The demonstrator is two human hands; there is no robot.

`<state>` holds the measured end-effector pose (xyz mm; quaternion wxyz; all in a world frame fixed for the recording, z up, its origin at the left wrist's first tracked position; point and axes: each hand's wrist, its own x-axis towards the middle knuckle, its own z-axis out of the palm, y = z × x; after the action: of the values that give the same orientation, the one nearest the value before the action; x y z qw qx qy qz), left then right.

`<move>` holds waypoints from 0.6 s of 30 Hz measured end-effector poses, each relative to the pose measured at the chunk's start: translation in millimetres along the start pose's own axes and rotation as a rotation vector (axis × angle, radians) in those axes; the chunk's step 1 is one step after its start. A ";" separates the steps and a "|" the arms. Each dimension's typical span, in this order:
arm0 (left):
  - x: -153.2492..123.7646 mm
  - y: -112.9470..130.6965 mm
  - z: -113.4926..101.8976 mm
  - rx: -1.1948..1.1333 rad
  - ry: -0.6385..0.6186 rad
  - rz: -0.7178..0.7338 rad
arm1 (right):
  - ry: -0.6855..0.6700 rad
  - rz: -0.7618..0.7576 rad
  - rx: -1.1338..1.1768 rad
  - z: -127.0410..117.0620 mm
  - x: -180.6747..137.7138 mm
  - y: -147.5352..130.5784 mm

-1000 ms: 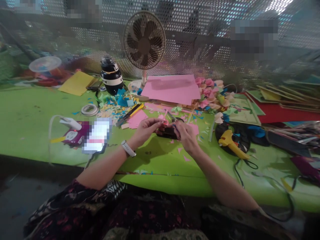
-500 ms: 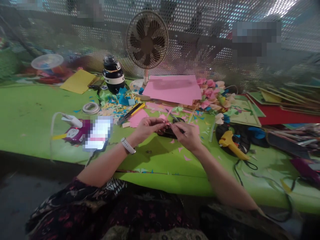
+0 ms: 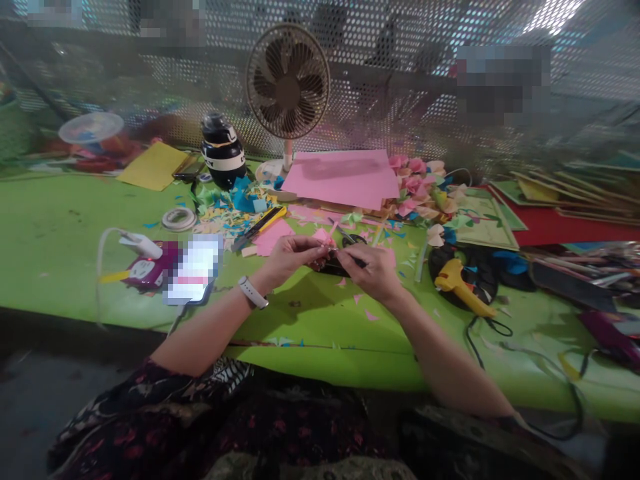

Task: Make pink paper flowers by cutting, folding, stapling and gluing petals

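Observation:
My left hand (image 3: 295, 257), a white watch (image 3: 253, 293) on its wrist, pinches a small piece of pink paper (image 3: 327, 244) between thumb and fingertips. Close against it on the right, my right hand (image 3: 373, 270) is closed, its fingertips meeting the pink paper. Something slim and dark shows within the right fingers, too small to name. Behind that hand lies a grey blade-like thing (image 3: 346, 233) beside a black round object (image 3: 356, 240). Below both hands is a dark object (image 3: 330, 265), partly covered by them.
Pink sheets (image 3: 340, 177) lie before a fan (image 3: 288, 90), with paper flowers (image 3: 415, 183) to their right. A yellow cutter (image 3: 270, 219), tape roll (image 3: 179, 219), lit phone (image 3: 196, 267) and purple power socket (image 3: 150, 270) are left. A yellow glue gun (image 3: 457, 283) with a cord lies right.
The whole view has shifted slightly. Both hands stay together at the pink paper, with the right fingertips drawn in a little closer and lower.

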<state>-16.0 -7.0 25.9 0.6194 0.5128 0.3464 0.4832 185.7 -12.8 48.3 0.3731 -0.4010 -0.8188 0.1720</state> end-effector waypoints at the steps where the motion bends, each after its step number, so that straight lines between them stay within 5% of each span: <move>1: 0.0 -0.1 0.0 0.003 0.000 0.001 | -0.002 0.003 0.001 -0.1 0.2 -0.5; 18: -1.3 -1.0 1.8 -0.007 0.029 0.012 | -0.029 0.001 0.017 0.2 0.9 -2.6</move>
<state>-14.5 -8.8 25.2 0.6133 0.5056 0.3506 0.4953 183.8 -13.7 50.0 0.3644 -0.3958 -0.8224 0.1849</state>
